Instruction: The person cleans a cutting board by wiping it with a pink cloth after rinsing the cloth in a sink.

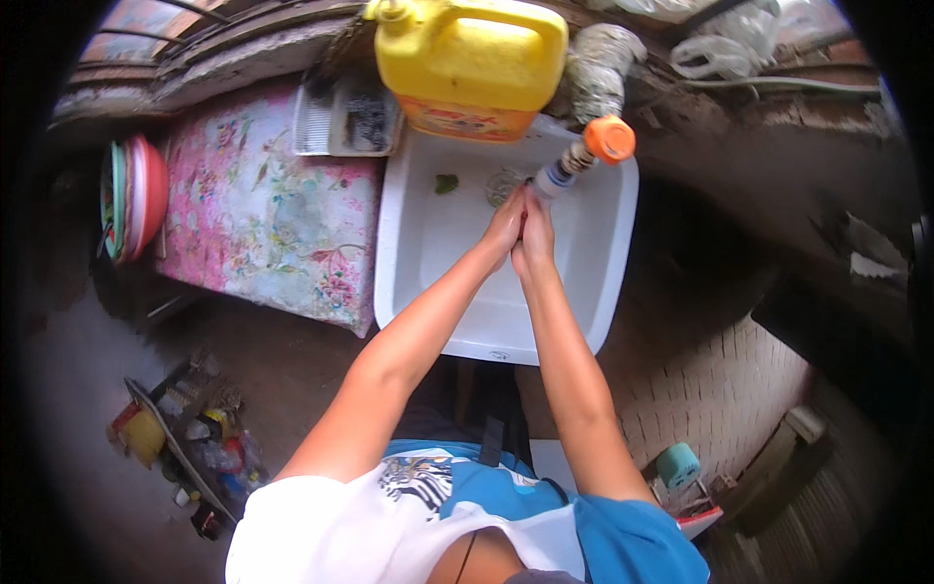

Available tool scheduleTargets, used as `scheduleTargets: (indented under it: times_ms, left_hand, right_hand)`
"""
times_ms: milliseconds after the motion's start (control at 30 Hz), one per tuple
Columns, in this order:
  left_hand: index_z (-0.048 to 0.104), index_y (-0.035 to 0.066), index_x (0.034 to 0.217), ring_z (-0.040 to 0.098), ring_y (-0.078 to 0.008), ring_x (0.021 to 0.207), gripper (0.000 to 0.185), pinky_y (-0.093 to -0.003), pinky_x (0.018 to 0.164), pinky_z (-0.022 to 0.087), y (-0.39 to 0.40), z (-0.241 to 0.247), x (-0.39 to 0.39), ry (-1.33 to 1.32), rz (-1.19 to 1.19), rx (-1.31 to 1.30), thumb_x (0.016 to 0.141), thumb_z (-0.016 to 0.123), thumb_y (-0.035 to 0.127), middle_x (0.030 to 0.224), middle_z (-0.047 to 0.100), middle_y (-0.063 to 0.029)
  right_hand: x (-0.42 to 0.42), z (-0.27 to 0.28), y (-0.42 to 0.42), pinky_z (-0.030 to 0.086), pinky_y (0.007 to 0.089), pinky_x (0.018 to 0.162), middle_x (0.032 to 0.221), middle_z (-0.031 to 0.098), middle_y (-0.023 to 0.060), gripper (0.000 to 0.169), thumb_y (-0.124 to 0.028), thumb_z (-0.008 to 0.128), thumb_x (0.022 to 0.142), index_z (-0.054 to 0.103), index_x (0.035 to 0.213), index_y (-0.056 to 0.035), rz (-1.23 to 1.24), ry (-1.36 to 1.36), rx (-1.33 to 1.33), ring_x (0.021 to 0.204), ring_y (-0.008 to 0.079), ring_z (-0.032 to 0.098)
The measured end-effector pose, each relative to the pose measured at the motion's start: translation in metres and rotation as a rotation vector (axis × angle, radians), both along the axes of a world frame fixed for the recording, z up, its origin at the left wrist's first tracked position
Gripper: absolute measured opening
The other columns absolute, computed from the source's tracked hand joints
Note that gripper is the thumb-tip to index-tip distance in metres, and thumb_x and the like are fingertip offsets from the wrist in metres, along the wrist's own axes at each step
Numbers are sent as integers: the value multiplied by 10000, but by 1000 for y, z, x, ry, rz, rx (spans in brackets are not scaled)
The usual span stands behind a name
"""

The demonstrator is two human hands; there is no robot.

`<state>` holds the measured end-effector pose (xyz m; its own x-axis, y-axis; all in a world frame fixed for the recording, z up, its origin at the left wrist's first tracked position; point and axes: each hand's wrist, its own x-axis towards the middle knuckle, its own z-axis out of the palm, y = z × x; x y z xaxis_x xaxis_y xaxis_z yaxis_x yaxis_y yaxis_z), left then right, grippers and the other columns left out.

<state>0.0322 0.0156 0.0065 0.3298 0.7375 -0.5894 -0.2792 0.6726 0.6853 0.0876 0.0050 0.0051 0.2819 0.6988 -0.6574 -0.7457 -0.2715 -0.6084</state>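
Note:
My left hand (506, 223) and my right hand (538, 223) are pressed together over a white sink (503, 349). Their fingertips are close below the spout of a tap (552, 179) with an orange knob (611, 139). A small dark reddish bit shows between the palms; what it is, I cannot tell. The fingers are partly hidden by each other and by the spout. Beyond the fingertips is the round drain (505, 187), and a green leaf piece (446, 183) lies on the sink's bottom to its left.
A yellow plastic jug (474, 62) stands at the sink's back edge. To the left, a floral-covered table (273, 226) bears a white tray (346, 120), with stacked plastic basins (146, 197) at its far end. Plastic bags (730, 55) lie at the back right.

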Motion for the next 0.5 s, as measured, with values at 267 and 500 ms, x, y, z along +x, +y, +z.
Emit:
scheduleTargets:
  times_ms: [267, 500]
  left_hand:
    - [270, 67, 1394, 184, -337, 1357, 683, -413, 1067, 208, -19, -49, -24, 1018, -323, 649, 814, 560, 280, 1444, 242, -201]
    - [266, 96, 1389, 546, -303, 1041, 715, -421, 895, 422, -31, -24, -16, 481, -37, 198, 786, 613, 259, 1119, 563, -190]
  right_hand:
    - [18, 12, -13, 480, 354, 695, 956, 567, 78, 311, 6, 500, 852, 475, 1148, -86, 30, 377, 24, 818, 205, 544]
    - [18, -30, 3, 387, 322, 429, 729, 486, 60, 107, -39, 487, 867, 450, 953, -91, 104, 282, 31, 538, 162, 465]
